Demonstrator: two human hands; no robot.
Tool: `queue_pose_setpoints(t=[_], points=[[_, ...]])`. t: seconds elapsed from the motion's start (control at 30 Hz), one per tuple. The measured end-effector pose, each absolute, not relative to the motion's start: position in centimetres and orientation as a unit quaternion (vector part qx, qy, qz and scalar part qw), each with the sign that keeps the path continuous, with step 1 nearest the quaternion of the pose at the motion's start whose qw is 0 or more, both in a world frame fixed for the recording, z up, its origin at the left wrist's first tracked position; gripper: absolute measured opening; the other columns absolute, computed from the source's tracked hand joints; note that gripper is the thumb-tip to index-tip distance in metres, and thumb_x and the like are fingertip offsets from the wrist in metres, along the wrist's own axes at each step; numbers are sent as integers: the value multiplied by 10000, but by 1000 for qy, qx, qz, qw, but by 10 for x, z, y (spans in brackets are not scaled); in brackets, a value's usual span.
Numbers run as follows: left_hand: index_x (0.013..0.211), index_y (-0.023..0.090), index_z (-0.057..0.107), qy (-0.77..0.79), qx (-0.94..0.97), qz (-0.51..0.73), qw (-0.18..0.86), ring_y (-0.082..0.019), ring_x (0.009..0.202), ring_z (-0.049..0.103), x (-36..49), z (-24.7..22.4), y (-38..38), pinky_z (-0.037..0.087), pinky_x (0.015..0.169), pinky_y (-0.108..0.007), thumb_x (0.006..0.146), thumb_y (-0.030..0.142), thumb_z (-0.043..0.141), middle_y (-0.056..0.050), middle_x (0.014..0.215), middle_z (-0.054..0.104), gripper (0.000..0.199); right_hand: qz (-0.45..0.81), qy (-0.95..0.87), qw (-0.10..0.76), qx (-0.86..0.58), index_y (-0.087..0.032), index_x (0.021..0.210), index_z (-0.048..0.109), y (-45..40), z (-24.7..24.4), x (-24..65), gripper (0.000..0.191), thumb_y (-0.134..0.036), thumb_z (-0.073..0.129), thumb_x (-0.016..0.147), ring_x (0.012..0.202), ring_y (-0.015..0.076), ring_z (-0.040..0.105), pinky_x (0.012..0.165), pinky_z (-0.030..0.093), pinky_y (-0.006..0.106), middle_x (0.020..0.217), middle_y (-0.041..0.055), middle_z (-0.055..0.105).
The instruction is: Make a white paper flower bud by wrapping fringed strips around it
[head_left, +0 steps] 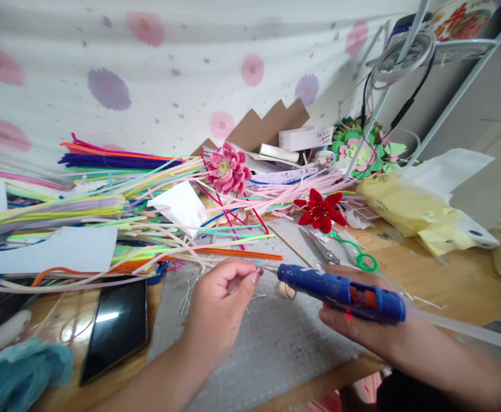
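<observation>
Over the grey mat (250,366), my left hand (222,303) pinches something too small to make out between thumb and index finger. My right hand (362,320) is wrapped round a blue glue gun (340,292), with a clear glue stick (469,329) coming out of its back end. The gun's nozzle points left and its tip is at the fingertips of my left hand; contact cannot be made out. A small round beige piece (287,290) lies under the front of the gun. Thin white threads (186,298) lie beside my left hand.
Bundles of coloured pipe cleaners (53,212) cover the left and back. A pink flower (228,167), red flower (320,210) and scissors (321,245) are behind the hands. A black phone (117,326) lies left, a yellow bag (413,209) right. A metal pole (374,114) stands at the back right.
</observation>
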State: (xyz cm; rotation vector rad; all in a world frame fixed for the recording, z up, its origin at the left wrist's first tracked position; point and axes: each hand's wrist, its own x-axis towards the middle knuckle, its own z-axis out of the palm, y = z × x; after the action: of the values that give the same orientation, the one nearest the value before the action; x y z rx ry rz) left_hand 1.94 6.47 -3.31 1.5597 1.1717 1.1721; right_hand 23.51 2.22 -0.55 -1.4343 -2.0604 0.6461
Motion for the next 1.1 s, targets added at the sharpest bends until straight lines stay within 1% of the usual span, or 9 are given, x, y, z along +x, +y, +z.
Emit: queue_pose_setpoints(t=[0.1,0.23,0.37,0.5,0.6,0.7,0.87,1.0,1.1], points=[[738,177,689,468,614,471,427,-174,767,615,20,-32,65,458,700,-268,780,256,621,-36,791,687,112,254,-763,257,-536,-221,656,495,21,-3,234,213,-327,553,832,577,138,537,556,416,253,631,-25,517],[748,190,694,488,580,450,473,-189,800,619,18,-37,66,450,705,-279,785,327,642,-29,786,697,151,247,-757,255,-549,-222,669,521,18,-1,240,196,-334,562,825,632,154,557,593,439,273,690,-8,560],[806,193,708,474,542,451,528,-216,869,630,15,-46,68,449,787,-321,775,375,665,-37,832,716,189,180,-713,335,-588,-238,702,596,27,-8,279,175,-401,628,758,664,202,587,590,459,304,701,18,613],[808,175,715,479,516,441,557,-227,851,637,15,-47,71,436,825,-356,732,408,696,-53,818,729,246,145,-547,398,-722,-220,726,608,46,-27,353,258,-431,723,631,509,167,525,482,422,287,558,0,580],[788,160,719,488,493,441,570,-243,854,638,17,-44,72,440,824,-368,662,434,742,-65,805,731,303,201,-415,434,-774,-195,660,568,52,-44,402,234,-381,709,655,415,130,477,402,373,256,464,-8,538],[776,155,722,485,485,435,583,-236,852,634,19,-42,73,444,824,-356,628,429,770,-66,795,729,316,210,-386,442,-782,-175,649,556,50,-57,425,248,-377,690,700,426,131,523,412,421,260,532,39,598],[756,151,725,476,465,446,599,-199,805,622,22,-42,74,457,789,-315,598,409,796,-49,751,717,310,195,-389,393,-810,-135,690,619,50,-67,430,259,-365,594,806,552,174,634,505,497,270,675,117,696],[730,153,725,475,455,442,610,-183,802,616,24,-41,74,453,814,-310,596,392,802,-42,747,720,285,93,-393,301,-864,-117,725,662,47,-53,434,248,-351,601,782,673,256,662,540,445,299,680,144,698],[712,156,727,471,431,446,628,-174,793,616,25,-38,72,453,832,-311,580,380,815,-37,735,722,275,2,-413,231,-881,-124,723,674,29,-27,430,310,-422,602,767,773,319,649,573,380,331,734,179,685]])
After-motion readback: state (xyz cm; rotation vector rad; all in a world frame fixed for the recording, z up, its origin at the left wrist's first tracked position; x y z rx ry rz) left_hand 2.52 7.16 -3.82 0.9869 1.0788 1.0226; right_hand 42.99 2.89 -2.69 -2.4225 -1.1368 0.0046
